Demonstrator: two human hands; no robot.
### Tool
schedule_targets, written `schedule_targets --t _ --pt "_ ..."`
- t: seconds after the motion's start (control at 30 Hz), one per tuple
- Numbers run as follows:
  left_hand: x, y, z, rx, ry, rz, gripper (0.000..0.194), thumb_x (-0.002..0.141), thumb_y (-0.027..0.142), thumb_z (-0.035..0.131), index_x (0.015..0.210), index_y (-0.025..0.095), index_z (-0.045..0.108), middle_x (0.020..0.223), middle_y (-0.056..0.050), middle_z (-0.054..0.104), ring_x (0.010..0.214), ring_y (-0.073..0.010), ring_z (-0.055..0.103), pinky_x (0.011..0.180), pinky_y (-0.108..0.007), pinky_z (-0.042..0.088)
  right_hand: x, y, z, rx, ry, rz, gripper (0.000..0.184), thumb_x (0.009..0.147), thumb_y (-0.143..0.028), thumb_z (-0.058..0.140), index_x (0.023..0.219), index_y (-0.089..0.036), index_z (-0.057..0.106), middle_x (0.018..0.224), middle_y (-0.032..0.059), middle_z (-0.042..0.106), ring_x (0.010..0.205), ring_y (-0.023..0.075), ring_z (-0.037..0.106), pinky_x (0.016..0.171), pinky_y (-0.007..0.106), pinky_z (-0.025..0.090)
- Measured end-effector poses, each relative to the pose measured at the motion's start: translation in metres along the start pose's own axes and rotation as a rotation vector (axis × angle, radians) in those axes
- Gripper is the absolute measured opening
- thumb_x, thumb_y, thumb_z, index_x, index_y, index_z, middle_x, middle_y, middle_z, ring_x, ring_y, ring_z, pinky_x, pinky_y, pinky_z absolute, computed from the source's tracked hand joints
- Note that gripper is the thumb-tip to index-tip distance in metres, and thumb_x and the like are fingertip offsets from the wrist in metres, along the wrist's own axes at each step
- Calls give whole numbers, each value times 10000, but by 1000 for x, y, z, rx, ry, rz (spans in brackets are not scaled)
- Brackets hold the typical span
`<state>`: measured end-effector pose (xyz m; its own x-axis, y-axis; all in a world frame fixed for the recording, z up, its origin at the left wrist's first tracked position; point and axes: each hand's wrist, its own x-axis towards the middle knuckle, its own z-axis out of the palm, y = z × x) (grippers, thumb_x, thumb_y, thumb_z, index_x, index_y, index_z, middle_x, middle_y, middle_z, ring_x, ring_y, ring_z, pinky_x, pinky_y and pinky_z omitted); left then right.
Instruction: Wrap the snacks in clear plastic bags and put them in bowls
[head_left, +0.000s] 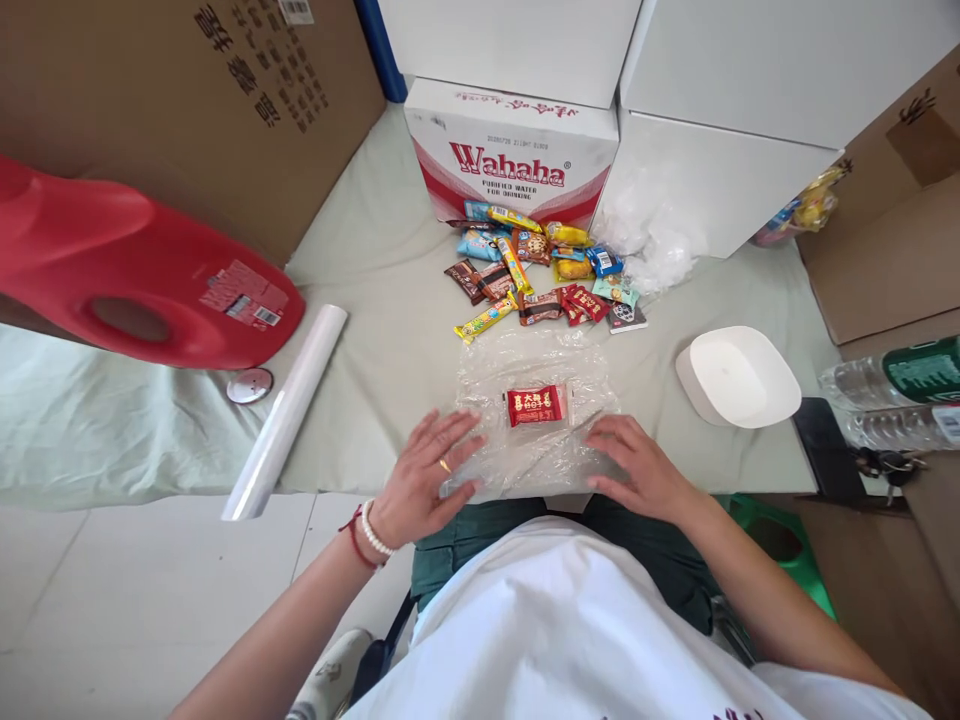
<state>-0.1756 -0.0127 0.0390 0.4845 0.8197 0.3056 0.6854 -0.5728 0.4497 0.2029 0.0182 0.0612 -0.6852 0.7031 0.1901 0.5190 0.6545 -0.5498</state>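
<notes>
A small red wrapped snack packet [535,406] with gold lettering lies on a crinkled sheet of clear plastic wrap [495,455] near the table's front edge. At the sheet's left edge is my left hand [435,468], fingers spread, a ring on one finger and a pearl bracelet at the wrist. My right hand [637,468] rests by the opposite edge with its fingers loosely curved and apart. Neither hand grips anything. Beyond the sheet sits a pile of assorted wrapped snacks [531,250] in yellow, blue, brown and red.
A roll of plastic film [289,410], a round lid-like disc [250,386] and a big red jug [172,270] stand or lie left. To the right are a white bowl [739,378], crumpled clear plastic [660,250] and plastic bottles [900,380]. A Wahaha carton [517,150] stands behind.
</notes>
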Motion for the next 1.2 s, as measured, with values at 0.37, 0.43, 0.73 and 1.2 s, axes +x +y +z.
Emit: schedule_targets --t 0.37,0.43,0.73,1.2 --pt "13 -25 -10 -328 -174 -209 220 989 365 536 1068 251 707 1241 -73 759 1233 -227 678 1155 -452 446 -4 16 6 178 134 107 221 1042 -223 493 1171 -257 669 1050 78 724 986 213 657 871 390 564" --pt "35 -31 -17 -363 -165 -301 280 971 454 543 1046 240 707 1208 -77 760 1134 -227 704 1068 -409 501 15 21 -11 194 114 177 226 1050 -271 478 1136 -247 685 1012 66 736 951 204 673 863 362 546" --pt "97 -59 9 18 -105 -522 238 831 425 561 722 227 638 727 -63 648 826 -257 586 803 -387 468 98 56 -31 -222 -164 573 257 976 -216 509 1082 -185 741 1061 107 726 991 254 631 808 319 471" --pt "83 -56 42 99 215 -635 518 800 393 712 1251 145 649 1319 -191 514 1269 -373 473 1132 -562 383 229 42 16 -385 -331 384 455 907 -209 644 1349 -108 612 1260 198 676 1208 376 540 998 467 431"
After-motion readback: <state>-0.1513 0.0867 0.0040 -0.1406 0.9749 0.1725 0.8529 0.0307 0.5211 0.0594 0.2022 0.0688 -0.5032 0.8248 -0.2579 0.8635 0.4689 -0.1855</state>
